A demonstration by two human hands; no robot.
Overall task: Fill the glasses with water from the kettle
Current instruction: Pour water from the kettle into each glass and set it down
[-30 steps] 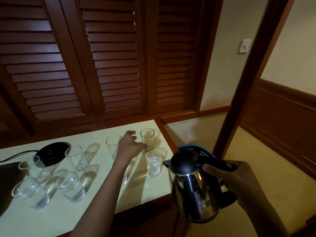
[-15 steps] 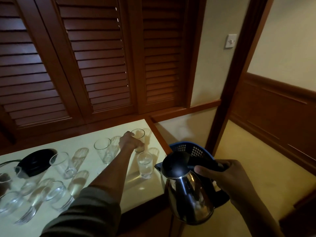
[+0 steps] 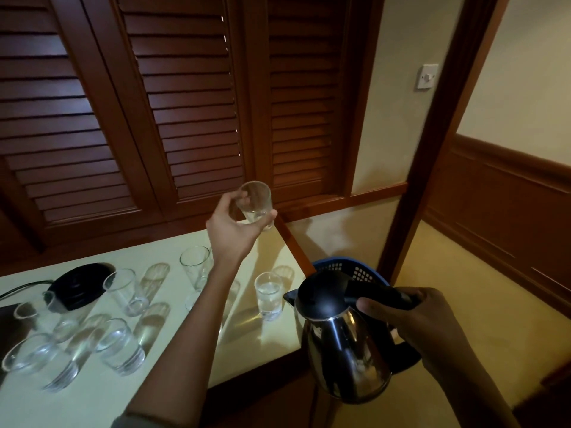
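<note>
Up off the far corner of the table (image 3: 265, 338) has come the glass (image 3: 256, 205): half a second ago it stood there under the left hand (image 3: 234, 233), which now holds it in the air, tilted a little, thumb and fingers curled round its lower half. Whether any water lies above its thick base cannot be told.

From the head camera, the right hand (image 3: 411, 322) grips the black handle of the steel kettle (image 3: 343, 350), fingers wrapped round it; the kettle hangs upright, lid closed, off the table's near right corner, spout toward the table. Just beside the spout stands a small glass (image 3: 268, 296) that looks full of water. A taller glass (image 3: 196, 267) behind the left forearm looks empty. Four more glasses cluster at the left, contents unclear, near the black kettle base (image 3: 78, 285). A blue basket (image 3: 346, 270) sits behind the kettle.
</note>
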